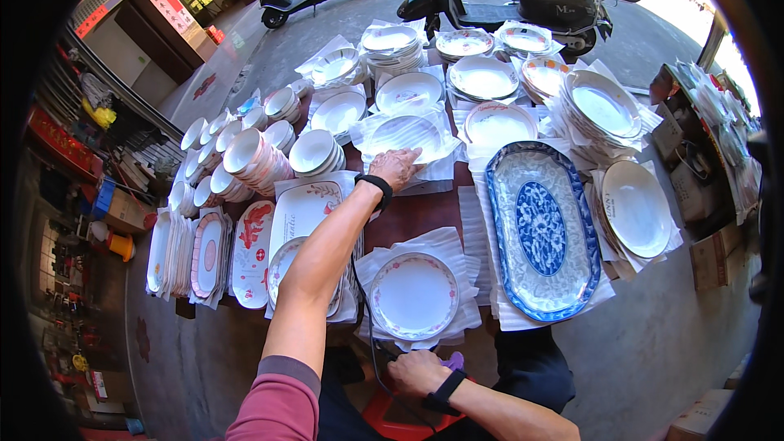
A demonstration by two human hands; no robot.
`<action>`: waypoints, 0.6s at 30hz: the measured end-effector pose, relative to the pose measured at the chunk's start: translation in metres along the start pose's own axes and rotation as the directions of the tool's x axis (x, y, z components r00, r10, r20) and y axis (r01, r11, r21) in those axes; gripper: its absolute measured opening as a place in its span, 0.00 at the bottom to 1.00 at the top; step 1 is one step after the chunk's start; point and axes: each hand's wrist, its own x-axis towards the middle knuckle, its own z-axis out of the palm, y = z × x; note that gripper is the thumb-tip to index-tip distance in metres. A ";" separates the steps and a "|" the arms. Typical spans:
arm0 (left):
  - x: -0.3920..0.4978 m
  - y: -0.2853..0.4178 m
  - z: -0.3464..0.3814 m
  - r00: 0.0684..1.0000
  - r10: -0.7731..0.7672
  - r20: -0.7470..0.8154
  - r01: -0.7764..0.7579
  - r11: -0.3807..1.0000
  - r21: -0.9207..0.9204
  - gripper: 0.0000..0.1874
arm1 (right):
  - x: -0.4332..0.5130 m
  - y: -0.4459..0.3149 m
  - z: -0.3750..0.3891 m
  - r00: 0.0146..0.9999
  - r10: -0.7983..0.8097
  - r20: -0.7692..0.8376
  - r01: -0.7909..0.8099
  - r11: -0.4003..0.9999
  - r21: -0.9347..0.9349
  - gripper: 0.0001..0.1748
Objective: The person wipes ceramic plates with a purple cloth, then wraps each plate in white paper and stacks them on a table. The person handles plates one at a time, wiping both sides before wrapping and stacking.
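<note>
My left hand (395, 169), with a black wristband, rests on the near edge of a shallow plate (407, 135) covered by a thin white foam sheet (442, 146). Its fingers point right; whether they pinch the sheet is hidden. Lower down, my right hand (419, 373) is curled just below the table's front edge. A purple cloth (454, 361) pokes out from under it. Directly above that hand, a round white plate with a pink floral rim (414, 297) lies on foam sheets. Right of the plate is a long blue-and-white platter (542, 233).
Stacked bowls (257, 156) and upright oblong dishes (209, 254) crowd the left. More plates (603, 101) stand at the back and right. A black cable (369, 324) hangs over the front edge above a red stool (392, 419). Scooters (520, 3) are parked beyond the table.
</note>
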 end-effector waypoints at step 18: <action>-0.153 -0.009 -0.120 0.959 -0.282 0.028 0.219 0.676 -0.703 0.21 | -0.001 0.006 -0.011 1.000 0.022 -0.010 -0.022 1.000 0.011 0.12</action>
